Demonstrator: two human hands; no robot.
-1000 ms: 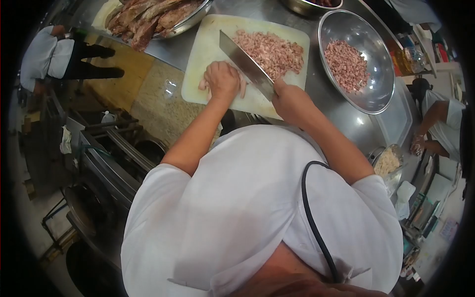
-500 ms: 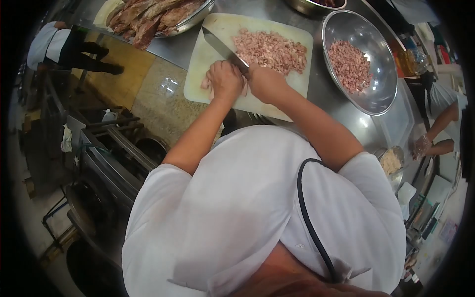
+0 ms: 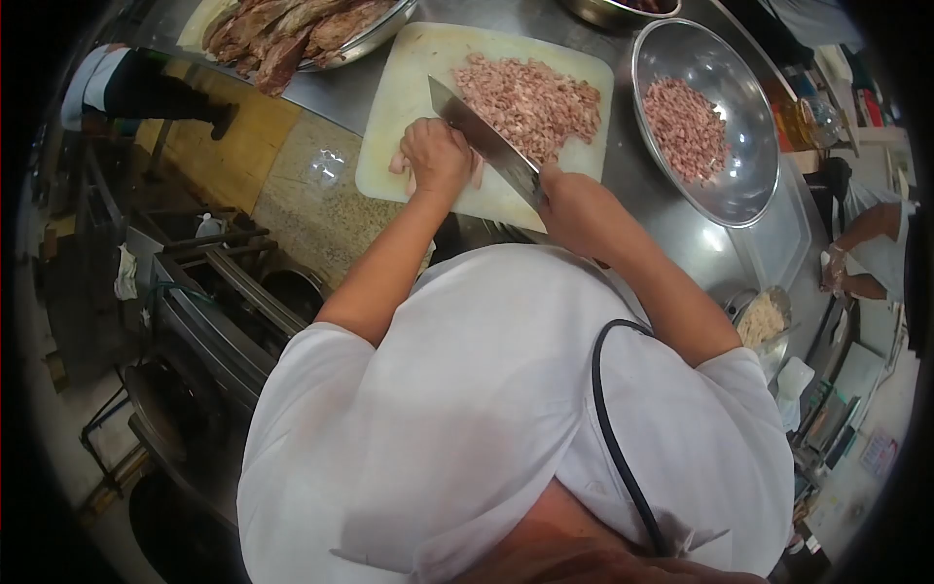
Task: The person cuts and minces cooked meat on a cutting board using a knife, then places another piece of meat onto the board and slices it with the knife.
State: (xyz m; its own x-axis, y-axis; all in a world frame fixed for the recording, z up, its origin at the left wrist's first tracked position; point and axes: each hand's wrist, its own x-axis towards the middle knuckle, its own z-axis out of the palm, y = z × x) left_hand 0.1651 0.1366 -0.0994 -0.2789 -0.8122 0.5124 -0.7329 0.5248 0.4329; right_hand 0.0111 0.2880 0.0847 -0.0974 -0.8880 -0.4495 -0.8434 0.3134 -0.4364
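Observation:
My right hand [image 3: 582, 209] is wrapped round the handle of a large kitchen knife [image 3: 486, 141], whose blade slants up and left over the white cutting board [image 3: 399, 73]. Just left of the blade, my left hand [image 3: 435, 156] presses with curled fingers on a piece of meat [image 3: 477, 169], mostly hidden beneath it; pale bits show at both sides of the hand. Chopped meat [image 3: 530, 102] is spread across the board's upper right, beyond the blade.
A steel bowl [image 3: 754, 185] with chopped meat stands right of the board. Large meat pieces [image 3: 292, 34] fill another bowl at the upper left. A co-worker's gloved hand [image 3: 833, 270] shows at right, near a bowl of pale food [image 3: 762, 319]. Another person [image 3: 146, 88] stands at far left.
My right hand has drawn the knife back toward my body and to the right. My left hand stays on the meat. The person at far left has shifted.

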